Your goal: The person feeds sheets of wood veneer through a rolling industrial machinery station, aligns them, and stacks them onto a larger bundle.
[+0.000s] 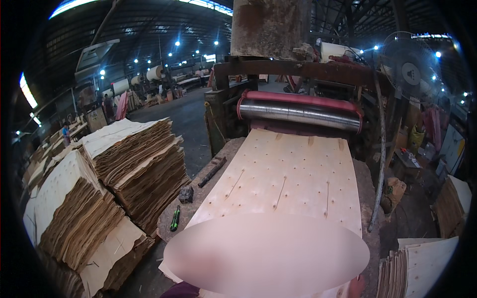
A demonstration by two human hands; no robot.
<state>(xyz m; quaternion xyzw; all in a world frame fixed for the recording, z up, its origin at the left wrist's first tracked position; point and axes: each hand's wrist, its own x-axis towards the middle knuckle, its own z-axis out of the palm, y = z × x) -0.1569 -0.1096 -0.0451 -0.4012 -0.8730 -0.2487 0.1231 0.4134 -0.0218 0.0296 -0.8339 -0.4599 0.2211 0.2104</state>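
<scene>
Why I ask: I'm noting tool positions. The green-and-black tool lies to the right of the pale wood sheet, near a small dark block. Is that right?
No, the side is wrong: the head view shows the green-and-black tool left of the pale wood sheet, near the small dark block.

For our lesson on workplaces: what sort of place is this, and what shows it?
Probably a wood or plywood workshop: tall stacks of thin wooden sheets stand at the left, and one large pale sheet lies before a big metal roller.
</scene>
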